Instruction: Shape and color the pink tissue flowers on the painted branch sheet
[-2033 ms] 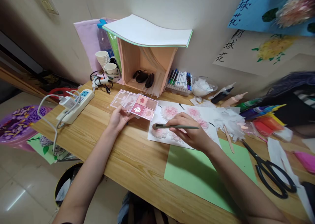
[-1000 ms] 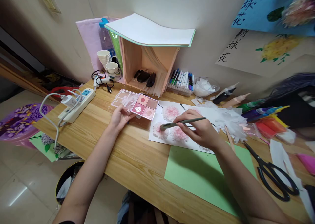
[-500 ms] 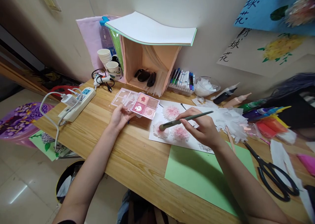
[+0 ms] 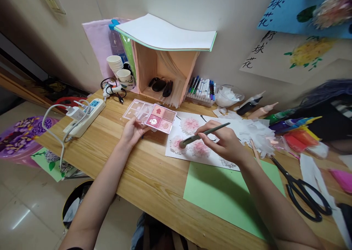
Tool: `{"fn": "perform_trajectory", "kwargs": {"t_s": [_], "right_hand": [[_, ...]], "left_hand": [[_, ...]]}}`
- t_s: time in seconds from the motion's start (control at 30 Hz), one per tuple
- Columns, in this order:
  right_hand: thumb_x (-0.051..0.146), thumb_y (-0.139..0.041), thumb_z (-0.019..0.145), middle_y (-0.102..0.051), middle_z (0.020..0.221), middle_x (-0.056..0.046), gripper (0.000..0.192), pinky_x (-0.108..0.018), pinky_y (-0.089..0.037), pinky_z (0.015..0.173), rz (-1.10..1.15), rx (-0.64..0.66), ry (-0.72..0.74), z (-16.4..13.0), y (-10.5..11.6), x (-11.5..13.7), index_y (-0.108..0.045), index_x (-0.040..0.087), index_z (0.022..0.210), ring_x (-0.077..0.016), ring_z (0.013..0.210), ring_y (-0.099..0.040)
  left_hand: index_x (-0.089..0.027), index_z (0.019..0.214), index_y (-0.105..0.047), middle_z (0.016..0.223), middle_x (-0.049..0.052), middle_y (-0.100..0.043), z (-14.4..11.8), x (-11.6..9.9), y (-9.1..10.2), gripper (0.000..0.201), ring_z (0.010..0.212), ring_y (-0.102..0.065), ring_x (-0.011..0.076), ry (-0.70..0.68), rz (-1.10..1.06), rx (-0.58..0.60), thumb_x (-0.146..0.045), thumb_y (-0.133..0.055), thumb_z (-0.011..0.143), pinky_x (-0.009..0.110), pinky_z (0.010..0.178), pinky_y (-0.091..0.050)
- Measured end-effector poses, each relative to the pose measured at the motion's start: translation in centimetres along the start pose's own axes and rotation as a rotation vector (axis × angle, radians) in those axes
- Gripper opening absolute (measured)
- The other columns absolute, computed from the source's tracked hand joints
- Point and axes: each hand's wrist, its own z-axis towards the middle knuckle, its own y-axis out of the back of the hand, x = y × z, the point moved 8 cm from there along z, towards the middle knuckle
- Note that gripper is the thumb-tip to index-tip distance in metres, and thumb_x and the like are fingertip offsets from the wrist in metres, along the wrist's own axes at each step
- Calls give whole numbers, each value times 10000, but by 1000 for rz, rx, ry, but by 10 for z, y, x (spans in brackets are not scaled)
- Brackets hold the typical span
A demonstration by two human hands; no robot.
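Note:
My left hand (image 4: 132, 132) grips the near edge of an open pink powder palette (image 4: 161, 118) lying on the wooden desk (image 4: 132, 176). My right hand (image 4: 224, 142) holds a grey-green brush (image 4: 203, 134) like a pen. Its bristle tip touches a pink tissue flower (image 4: 177, 144) glued on a white sheet (image 4: 236, 127). Two more pink flowers lie on that sheet beside the brush.
A green paper (image 4: 220, 195) lies near the front edge. Black scissors (image 4: 305, 193) rest at the right, with white tissue scraps (image 4: 257, 132) behind them. A marker tray (image 4: 202, 90), a wooden box shelf (image 4: 162, 74), paper cups (image 4: 117, 66) and a power strip (image 4: 84, 118) stand farther back.
The brush tip has shifted slightly right and nearer over the lower-left flower, with the handle tilted up more. My left hand stays on the palette.

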Motion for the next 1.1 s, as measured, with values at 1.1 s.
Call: {"fn": "perform_trajectory", "kwargs": {"t_s": [1.1], "right_hand": [[146,-556,900,-718,1070,-37,270,-322,-509,847,142,-145,-9,2,1,-4,-633,255,1134,-175,987,-651]], "left_hand": [[-103,1098,-601,932,82,-742,-10,30,-15,467,746,-696,181,112,105,59,-7,-415,681,312,657,-602]]}}
